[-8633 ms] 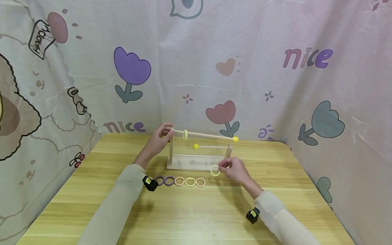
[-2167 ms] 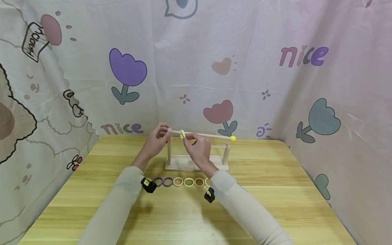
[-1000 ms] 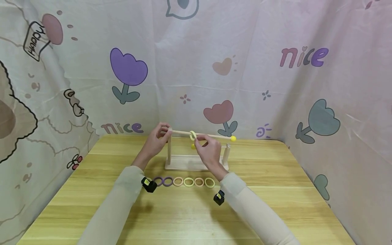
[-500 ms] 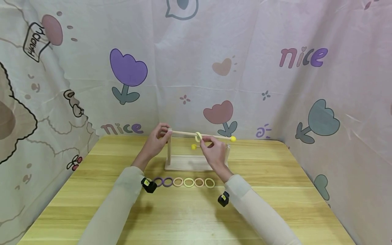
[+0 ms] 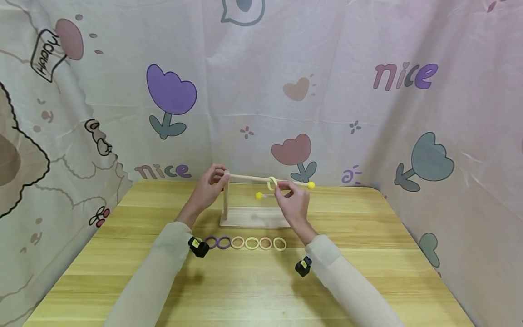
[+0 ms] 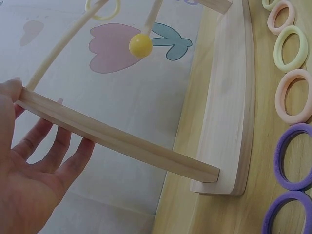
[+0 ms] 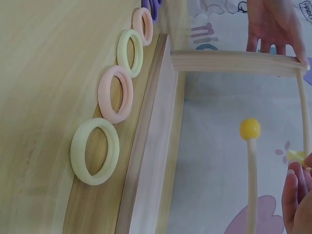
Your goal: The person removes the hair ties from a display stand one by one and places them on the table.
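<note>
A wooden stand (image 5: pixel 245 217) holds two rods with yellow ball ends at different heights. At the top of its left post my left hand (image 5: pixel 209 187) grips the wood, thumb on one side and fingertips on the other in the left wrist view. My right hand (image 5: pixel 295 200) pinches a pale yellow hair tie (image 5: pixel 269 186) that hangs around the upper rod (image 5: pixel 249 177), right of the rod's middle. The yellow ball (image 5: pixel 311 185) at that rod's free end lies just right of the right hand. The lower rod's ball (image 7: pixel 250 129) shows clearly in the right wrist view.
In front of the stand, a row of hair ties lies on the wooden table (image 5: pixel 245 286): purple ones (image 6: pixel 294 156), peach ones (image 7: pixel 115 94) and pale yellow ones (image 7: pixel 95 151). Behind the table hangs a printed cloth (image 5: pixel 245 81).
A pale yellow hair tie first in my right hand now lies at the row's right end. The right hand has since slid another rightward along the upper rod. The left hand stays on the post.
</note>
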Available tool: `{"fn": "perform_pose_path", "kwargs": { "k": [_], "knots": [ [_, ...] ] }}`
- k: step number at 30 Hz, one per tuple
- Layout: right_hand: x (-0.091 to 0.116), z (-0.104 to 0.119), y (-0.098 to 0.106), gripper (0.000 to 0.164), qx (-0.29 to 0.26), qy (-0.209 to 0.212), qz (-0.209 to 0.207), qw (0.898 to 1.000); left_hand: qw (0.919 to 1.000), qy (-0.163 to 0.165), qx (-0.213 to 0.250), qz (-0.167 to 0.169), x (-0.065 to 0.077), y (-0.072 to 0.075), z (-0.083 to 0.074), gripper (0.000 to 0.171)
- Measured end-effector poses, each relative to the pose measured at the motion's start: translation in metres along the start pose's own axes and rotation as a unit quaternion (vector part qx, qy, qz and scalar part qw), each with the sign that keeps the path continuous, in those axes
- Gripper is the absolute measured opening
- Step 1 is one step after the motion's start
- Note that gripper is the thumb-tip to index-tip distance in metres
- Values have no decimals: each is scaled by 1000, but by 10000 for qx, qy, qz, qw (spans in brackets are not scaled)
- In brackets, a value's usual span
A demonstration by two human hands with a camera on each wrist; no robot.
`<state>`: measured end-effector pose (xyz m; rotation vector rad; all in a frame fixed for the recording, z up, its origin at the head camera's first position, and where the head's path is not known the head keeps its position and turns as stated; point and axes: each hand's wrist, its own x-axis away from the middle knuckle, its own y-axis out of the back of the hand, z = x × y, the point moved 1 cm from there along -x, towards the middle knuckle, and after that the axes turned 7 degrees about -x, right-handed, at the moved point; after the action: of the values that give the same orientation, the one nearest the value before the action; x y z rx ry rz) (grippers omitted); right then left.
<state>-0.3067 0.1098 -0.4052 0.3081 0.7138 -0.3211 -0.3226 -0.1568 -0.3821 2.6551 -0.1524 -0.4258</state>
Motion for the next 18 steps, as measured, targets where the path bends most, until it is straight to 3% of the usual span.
{"fn": "perform_pose_path", "kwargs": {
  "k": [18],
  "knots": [
    [-3,-9,21,11,35,-224,-109,9997,9993,-229,-252,-126,-1,-1,6,38]
  ]
}}
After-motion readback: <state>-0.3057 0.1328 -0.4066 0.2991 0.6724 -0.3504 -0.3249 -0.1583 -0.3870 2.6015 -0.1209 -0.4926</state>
